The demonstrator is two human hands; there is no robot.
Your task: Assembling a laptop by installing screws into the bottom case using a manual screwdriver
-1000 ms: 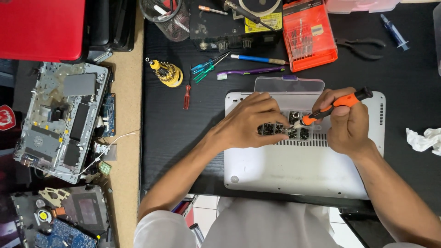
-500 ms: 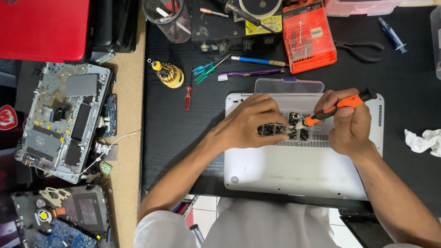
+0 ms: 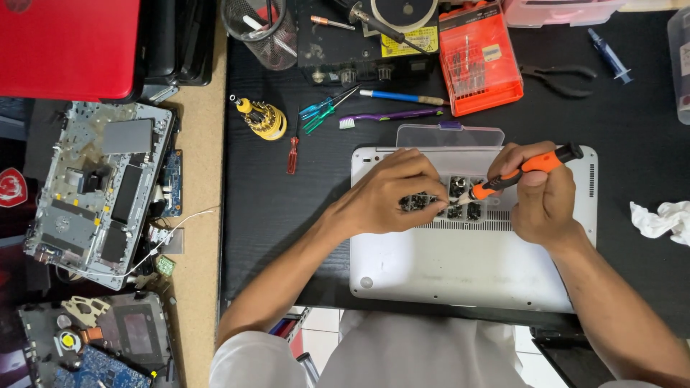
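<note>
A single head-worn camera looks almost straight down on the tabletop (image 3: 287,215) from above the near edge, close enough that both forearms fill the lower frame; the far edge lies at top.

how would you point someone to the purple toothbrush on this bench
Start at the white laptop base lying on the black mat. Just beyond its far edge, left of the clear plastic box, lies the purple toothbrush. Its white bristles separate it from the blue-handled tool beside it.
</note>
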